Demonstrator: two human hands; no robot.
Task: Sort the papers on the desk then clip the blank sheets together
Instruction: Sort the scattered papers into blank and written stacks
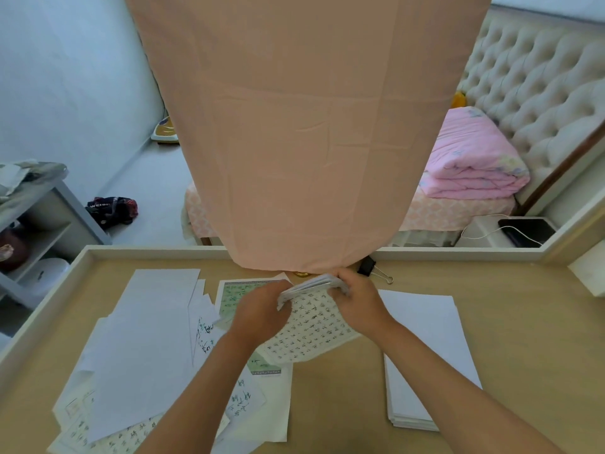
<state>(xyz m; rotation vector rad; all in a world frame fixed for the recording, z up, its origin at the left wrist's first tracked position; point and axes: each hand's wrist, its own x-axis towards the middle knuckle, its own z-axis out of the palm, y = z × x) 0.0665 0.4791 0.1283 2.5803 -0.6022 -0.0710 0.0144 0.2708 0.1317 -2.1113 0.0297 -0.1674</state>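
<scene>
I hold a thin sheaf of written sheets (309,326) up from the tabletop (334,404), far edge raised and near end sagging; I cannot tell whether that end touches the papers under it. My left hand (262,311) curls round the far-left edge. My right hand (358,299) pinches the far-right corner, fingers wrapped over the fanned edges, so both hands are clamped on the same sheaf. The blank sheets (425,355) lie in a fairly square stack to my right, well apart from the mixed pile (147,339) on my left, where blank and written pages overlap. The binder clip (368,267) sits at the far edge of the tabletop, just beside the hem of a hanging peach cloth (304,126). I judge all this paper to be light and limp. It probably slides easily sheet on sheet and creases if squeezed mid-page, so I would take it by the edges with a thumb on top and fingers under. The blank stack likely needs its edges tapped flush before clipping. The clip's spring is probably stiff, best pressed open by its wire handles and set over a short edge.
</scene>
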